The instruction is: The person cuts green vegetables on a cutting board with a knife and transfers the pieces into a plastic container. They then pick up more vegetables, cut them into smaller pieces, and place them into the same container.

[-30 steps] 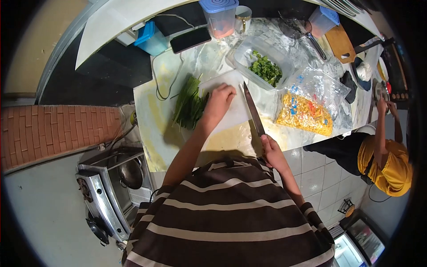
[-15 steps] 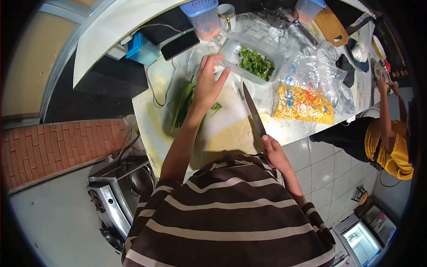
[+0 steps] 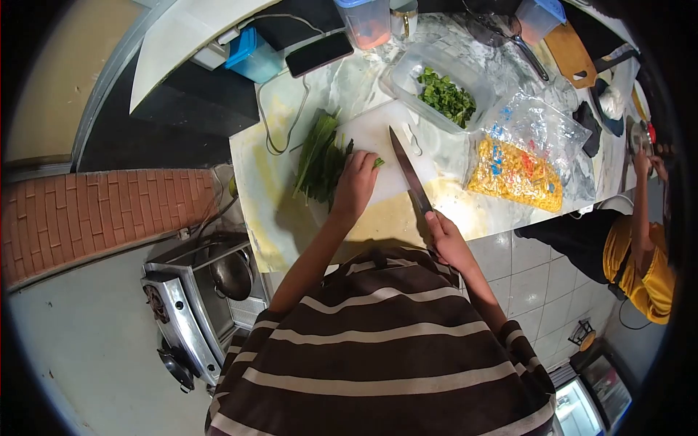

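Two boards, three lidded tubs and one knife on my table.
I count my left hand and my right hand, so two; one knife; one heap of long leaves toward the left edge of the table; two boards, a white board and a wooden board; one open container; one bag near the close edge; and along the far edge, one phone, one mug and three lidded tubs.
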`<state>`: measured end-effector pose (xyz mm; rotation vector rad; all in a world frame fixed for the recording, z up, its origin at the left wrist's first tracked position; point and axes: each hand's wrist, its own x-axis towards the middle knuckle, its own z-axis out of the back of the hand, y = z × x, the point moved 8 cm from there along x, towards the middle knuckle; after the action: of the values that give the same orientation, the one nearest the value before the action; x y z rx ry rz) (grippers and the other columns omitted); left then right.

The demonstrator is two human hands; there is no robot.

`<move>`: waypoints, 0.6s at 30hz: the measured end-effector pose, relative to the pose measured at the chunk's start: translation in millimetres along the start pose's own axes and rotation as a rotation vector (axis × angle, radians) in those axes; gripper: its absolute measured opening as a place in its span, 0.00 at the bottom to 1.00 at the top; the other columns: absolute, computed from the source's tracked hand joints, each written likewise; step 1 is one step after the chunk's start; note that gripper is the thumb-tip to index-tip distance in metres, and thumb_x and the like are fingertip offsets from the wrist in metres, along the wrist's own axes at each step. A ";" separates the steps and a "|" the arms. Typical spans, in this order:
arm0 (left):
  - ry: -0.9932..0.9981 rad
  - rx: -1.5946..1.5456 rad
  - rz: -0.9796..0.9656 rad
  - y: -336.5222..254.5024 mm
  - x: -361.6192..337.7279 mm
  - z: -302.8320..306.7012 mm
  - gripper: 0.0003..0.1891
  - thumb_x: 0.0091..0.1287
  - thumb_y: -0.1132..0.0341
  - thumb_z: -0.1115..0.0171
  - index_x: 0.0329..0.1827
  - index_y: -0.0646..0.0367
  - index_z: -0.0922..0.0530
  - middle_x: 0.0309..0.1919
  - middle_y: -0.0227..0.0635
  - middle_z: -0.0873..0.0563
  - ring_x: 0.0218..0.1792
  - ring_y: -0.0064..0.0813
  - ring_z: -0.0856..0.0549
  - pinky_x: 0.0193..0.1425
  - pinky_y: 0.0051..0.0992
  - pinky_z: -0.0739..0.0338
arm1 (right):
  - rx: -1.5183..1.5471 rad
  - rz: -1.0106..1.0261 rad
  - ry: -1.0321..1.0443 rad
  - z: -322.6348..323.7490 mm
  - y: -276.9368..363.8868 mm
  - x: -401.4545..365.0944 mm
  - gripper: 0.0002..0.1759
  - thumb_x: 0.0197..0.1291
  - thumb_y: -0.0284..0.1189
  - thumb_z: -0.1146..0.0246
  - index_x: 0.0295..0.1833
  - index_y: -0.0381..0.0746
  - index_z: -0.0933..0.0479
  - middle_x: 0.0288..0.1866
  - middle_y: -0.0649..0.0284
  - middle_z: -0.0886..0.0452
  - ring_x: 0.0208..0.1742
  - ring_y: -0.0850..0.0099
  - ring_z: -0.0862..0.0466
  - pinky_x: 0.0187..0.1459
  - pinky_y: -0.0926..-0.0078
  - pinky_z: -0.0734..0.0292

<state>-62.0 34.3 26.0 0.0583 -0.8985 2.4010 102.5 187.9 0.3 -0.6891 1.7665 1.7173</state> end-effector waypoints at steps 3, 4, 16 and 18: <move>-0.022 -0.040 -0.019 2.8 2.7 -4.6 0.10 0.64 0.75 0.36 0.47 0.63 0.21 0.45 0.43 0.19 0.49 0.46 0.19 0.53 0.38 0.23 | -0.029 0.018 -0.019 4.1 -2.2 -0.6 0.24 0.78 0.47 0.52 0.48 0.36 0.26 0.18 0.70 0.32 0.18 0.81 0.33 0.21 0.77 0.38; -0.073 -0.083 -0.021 3.9 3.1 -3.7 0.08 0.64 0.76 0.36 0.45 0.63 0.21 0.43 0.43 0.18 0.45 0.46 0.18 0.50 0.37 0.22 | -0.058 0.034 -0.029 4.7 -4.9 1.0 0.24 0.78 0.47 0.52 0.48 0.35 0.26 0.18 0.69 0.32 0.18 0.78 0.32 0.21 0.74 0.36; -0.237 -0.121 -0.052 4.8 -9.0 -9.3 0.05 0.65 0.76 0.35 0.42 0.63 0.20 0.45 0.39 0.19 0.42 0.42 0.17 0.47 0.35 0.21 | -0.687 0.248 -0.259 3.4 14.7 -4.2 0.19 0.75 0.40 0.48 0.49 0.32 0.29 0.28 0.38 0.19 0.33 0.37 0.19 0.33 0.43 0.25; -0.217 -0.110 -0.055 0.8 -7.9 -6.8 0.05 0.66 0.75 0.36 0.43 0.63 0.20 0.45 0.39 0.19 0.43 0.42 0.18 0.47 0.36 0.21 | -0.731 0.251 -0.250 4.0 17.6 -3.9 0.19 0.75 0.41 0.49 0.48 0.33 0.30 0.28 0.38 0.19 0.32 0.37 0.18 0.32 0.43 0.24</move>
<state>-54.7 34.1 18.4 0.3020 -1.1116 2.3209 92.9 192.5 15.4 -0.5111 1.0635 2.5292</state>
